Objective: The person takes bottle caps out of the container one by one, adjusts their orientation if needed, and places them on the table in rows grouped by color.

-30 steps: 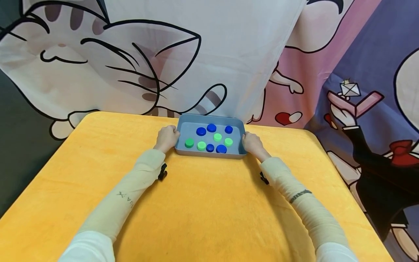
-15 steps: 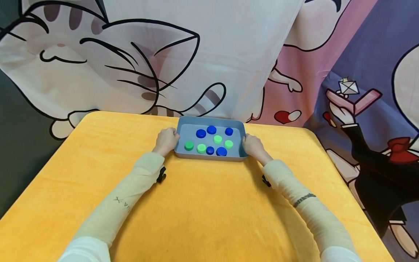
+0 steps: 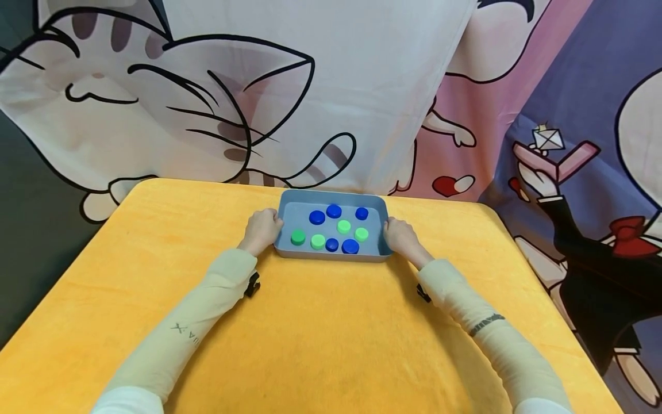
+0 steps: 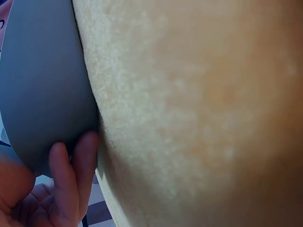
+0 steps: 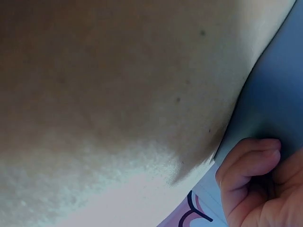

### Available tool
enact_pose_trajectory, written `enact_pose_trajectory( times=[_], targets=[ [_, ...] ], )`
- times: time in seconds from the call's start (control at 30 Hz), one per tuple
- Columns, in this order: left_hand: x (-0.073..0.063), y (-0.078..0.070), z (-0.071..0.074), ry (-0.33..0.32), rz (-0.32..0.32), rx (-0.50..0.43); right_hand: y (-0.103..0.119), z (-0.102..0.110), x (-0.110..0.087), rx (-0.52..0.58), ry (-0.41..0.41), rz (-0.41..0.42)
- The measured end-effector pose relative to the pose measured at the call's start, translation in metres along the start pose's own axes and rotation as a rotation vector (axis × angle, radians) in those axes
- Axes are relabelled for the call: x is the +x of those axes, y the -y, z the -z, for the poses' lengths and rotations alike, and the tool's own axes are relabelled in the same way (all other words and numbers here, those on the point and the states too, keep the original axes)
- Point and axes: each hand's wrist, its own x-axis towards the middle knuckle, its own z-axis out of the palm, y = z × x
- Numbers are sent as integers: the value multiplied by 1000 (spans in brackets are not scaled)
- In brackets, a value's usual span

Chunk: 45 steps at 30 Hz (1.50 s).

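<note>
A shallow blue-grey tray (image 3: 305,254) lies near the far edge of the table. Several small round caps are spread inside it, some blue, like the blue cap (image 3: 350,246), others green, like the green cap (image 3: 297,237). At the tray's left end my left hand (image 3: 262,228) grips the wall. My right hand (image 3: 401,235) holds the opposite end with curled fingers. In the left wrist view, two fingers (image 4: 67,184) press against the tray's outer side, low by the cloth. Bent fingers (image 5: 246,175) show beside the tray wall in the right wrist view.
A yellow cloth (image 3: 331,333) covers the table. Behind its far edge hangs a curtain (image 3: 383,86) printed with cartoon figures, close to the tray. Dark floor (image 3: 36,241) shows beyond the table's left side.
Both hands have drawn the tray a little toward me, away from the table's far edge. The caps have travelled with it and keep their arrangement.
</note>
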Motion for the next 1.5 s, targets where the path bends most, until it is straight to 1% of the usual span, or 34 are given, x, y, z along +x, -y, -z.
enact_pose_trajectory(
  times=[0.17,0.4,0.73,1.0,1.17,1.5],
  targets=[
    [-3,0,-1,4,-1,7,-1,-1,-4,10,-8,9],
    [-8,-2,2,-3,-25,17,-2,-4,-8,-4,-25,27],
    [-13,0,3,11,-24,30,1,-6,-17,12,-18,32],
    [-16,-1,2,10,-20,29,-1,-6,-22,17,-10,19],
    [-19,-2,3,20,-12,30,0,-6,-23,15,-4,2],
    [-20,-3,3,27,7,30,-1,-7,-26,15,-19,14]
  ],
)
